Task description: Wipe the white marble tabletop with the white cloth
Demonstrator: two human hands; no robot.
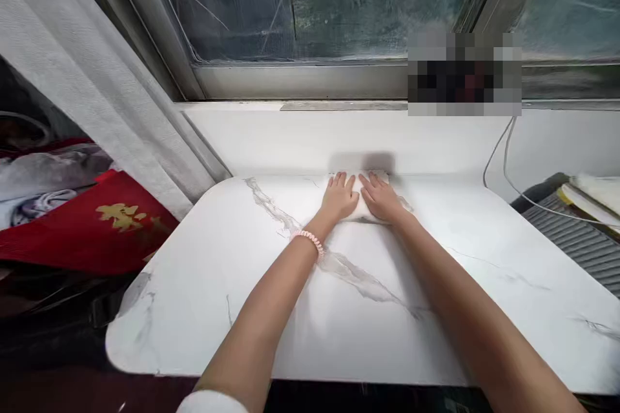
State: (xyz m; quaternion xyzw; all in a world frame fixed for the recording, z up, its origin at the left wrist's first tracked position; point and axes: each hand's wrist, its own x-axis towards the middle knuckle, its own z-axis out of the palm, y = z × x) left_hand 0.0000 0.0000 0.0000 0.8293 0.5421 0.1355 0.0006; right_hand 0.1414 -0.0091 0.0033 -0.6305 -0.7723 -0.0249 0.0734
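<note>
Streaky window glass (339,3) sat in a dull metal frame (300,82) at the back, pixelated patch (464,74) over its lower right, white wall strip (271,135) below. Pale curtain (92,71) hung on the left; beyond it lay a gold-printed red item (58,232) beside a greyish bundle (48,171), contents unclear. On the right, thin white cable (506,148) came down from the patch in two strands, one crossing a grey ribbed surface (566,229) near some yellow-edged, pale items (595,206).
</note>
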